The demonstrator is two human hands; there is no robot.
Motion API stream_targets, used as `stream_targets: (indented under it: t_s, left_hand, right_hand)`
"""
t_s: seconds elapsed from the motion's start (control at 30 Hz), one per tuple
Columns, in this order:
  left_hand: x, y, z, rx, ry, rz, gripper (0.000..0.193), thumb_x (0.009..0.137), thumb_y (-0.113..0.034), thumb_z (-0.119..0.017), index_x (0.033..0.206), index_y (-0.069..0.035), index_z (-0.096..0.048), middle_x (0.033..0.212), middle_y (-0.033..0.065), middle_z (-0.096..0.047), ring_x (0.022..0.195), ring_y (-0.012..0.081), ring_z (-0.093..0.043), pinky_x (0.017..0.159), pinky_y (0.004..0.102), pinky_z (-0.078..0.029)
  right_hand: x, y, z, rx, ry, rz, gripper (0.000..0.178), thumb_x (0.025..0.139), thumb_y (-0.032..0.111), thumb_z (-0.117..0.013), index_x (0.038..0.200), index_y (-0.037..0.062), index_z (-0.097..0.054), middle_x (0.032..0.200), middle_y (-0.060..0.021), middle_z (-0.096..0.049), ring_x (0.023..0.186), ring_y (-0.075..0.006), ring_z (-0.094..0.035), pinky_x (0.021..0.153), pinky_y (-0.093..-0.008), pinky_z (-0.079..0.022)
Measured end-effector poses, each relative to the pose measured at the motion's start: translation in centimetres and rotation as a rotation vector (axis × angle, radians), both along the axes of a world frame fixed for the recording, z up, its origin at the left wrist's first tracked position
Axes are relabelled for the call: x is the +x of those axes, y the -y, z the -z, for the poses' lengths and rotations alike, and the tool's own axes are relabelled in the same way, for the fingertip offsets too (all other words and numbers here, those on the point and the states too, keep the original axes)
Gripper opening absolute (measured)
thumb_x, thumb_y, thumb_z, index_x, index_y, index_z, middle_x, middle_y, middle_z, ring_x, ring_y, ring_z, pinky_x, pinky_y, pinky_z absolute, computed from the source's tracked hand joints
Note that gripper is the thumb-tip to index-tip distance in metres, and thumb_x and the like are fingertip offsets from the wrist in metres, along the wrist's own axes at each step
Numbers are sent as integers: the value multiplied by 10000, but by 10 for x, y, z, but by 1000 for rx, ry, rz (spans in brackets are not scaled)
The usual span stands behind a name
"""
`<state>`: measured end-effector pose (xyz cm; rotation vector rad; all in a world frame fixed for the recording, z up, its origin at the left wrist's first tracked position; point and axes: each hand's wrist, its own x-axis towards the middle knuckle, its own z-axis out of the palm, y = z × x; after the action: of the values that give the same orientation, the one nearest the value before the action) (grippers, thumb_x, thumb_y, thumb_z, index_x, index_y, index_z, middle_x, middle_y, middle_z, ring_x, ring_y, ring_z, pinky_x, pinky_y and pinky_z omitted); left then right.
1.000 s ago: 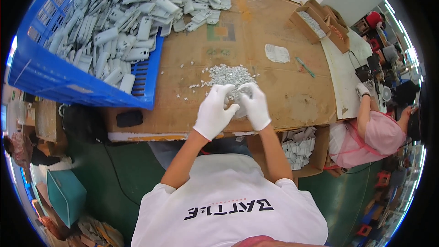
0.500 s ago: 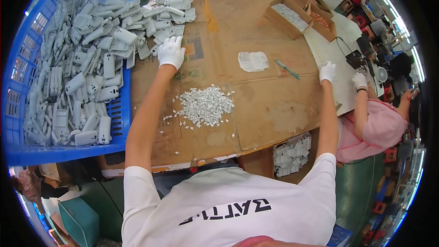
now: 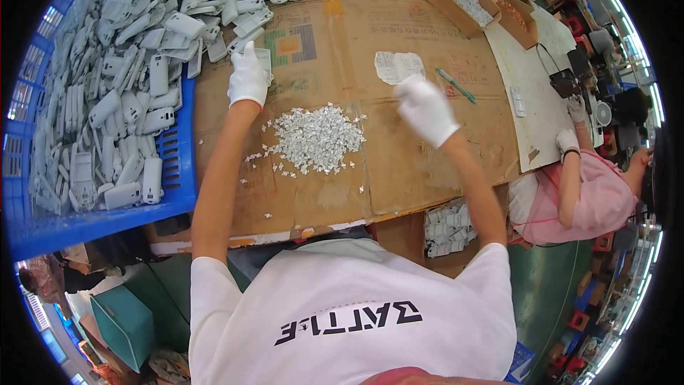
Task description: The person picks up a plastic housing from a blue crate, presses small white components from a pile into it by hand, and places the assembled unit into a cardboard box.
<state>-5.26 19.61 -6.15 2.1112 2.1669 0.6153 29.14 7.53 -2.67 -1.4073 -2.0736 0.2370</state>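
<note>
Across your cardboard-covered bench (image 3: 434, 164), your left hand (image 3: 247, 80) grips a pale plastic casing (image 3: 266, 63) near the blue crate (image 3: 107, 232), your blurred right hand's (image 3: 426, 110) grasp is unclear, and one casing seems set aside rightward (image 3: 518, 102), a heap (image 3: 135, 82) left.

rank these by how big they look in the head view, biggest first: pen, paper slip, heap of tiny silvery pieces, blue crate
1. blue crate
2. heap of tiny silvery pieces
3. paper slip, its lower edge partly behind the right hand
4. pen
</note>
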Motion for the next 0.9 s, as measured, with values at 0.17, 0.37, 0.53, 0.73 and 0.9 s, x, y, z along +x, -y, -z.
stream_targets:
  t_s: [0.17, 0.37, 0.53, 0.73, 0.9]
  left_hand:
    - [-31, 28, -10, -93, 340, 86, 531, 853, -156, -658, 1370, -132, -539, 1015, 205, -697, 972, 339, -698, 795, 455, -560]
    - [-48, 123, -50, -462, 1270, 259, 359, 887, -68, -617, 1245, -42, -637, 1075, 50, -671, 895, 144, -668, 733, 299, -581]
    - [-52, 174, -14, -470, 2090, 278, 330, 936, -156, -688, 1234, -47, -598, 1232, 89, -634, 1139, 220, -627, 916, 397, -583]
    - [-27, 196, 20, -357, 2518, 238, 229, 953, -63, -642, 1177, -68, -590, 1193, 73, -618, 1246, 306, -558, 1064, 504, -486]
    - [-8, 205, 7, -396, 2393, 99, 218, 948, -157, -672, 1139, -65, -621, 1104, 54, -654, 1101, 293, -640, 938, 484, -553]
  right_hand:
    - [-62, 23, 33, 50, 80, -93, 124, 787, 100, -717, 884, 125, -643, 877, -45, -615, 846, -262, -622, 759, -401, -528]
    - [-70, 11, 33, 40, 402, -87, 71, 780, 116, -721, 805, 121, -654, 863, -57, -631, 851, -262, -637, 748, -406, -541]
    - [-78, -1, 33, -14, 542, -54, 60, 823, 127, -652, 775, 92, -663, 854, -106, -650, 867, -288, -664, 750, -423, -561]
    - [-68, -13, 25, 249, 512, -15, 64, 814, 135, -624, 770, 91, -610, 823, -109, -631, 784, -300, -642, 716, -415, -549]
    - [-125, 34, -33, 345, -71, -146, 97, 816, 51, -675, 898, 80, -634, 867, -106, -633, 811, -295, -647, 703, -398, -540]
